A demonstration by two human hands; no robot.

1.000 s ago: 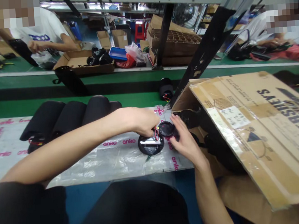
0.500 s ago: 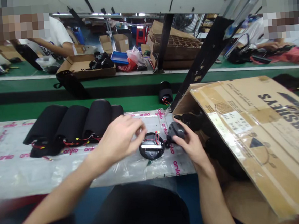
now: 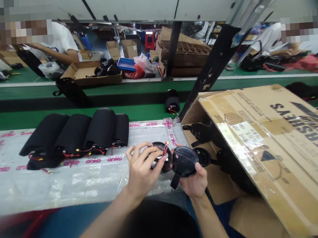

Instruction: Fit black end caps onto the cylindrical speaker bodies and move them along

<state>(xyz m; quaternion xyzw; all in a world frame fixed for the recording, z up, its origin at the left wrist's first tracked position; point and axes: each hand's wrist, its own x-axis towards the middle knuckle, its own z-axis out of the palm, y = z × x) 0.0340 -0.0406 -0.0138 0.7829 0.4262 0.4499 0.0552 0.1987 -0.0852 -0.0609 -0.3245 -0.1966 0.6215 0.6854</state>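
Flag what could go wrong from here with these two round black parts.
The red and yellow wire leads could get pinched between the round black disc in the left hand and the domed black cover in the right hand. The cover's dangling black strap might also snag on the leads.

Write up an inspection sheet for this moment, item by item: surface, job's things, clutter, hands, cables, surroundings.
Surface: clear plastic sheet printed with pink "anko" lettering, beside a green strip.
Job's things: black round disc; glossy black round piece with a strap.
Clutter: open cardboard carton holding black parts.
Hands: left hand grips the disc; right hand cradles the round piece.
Cables: red and yellow wires at the disc; red leads at black padded rolls.
Surroundings: two co-workers beyond, stacked cartons, blue tray.
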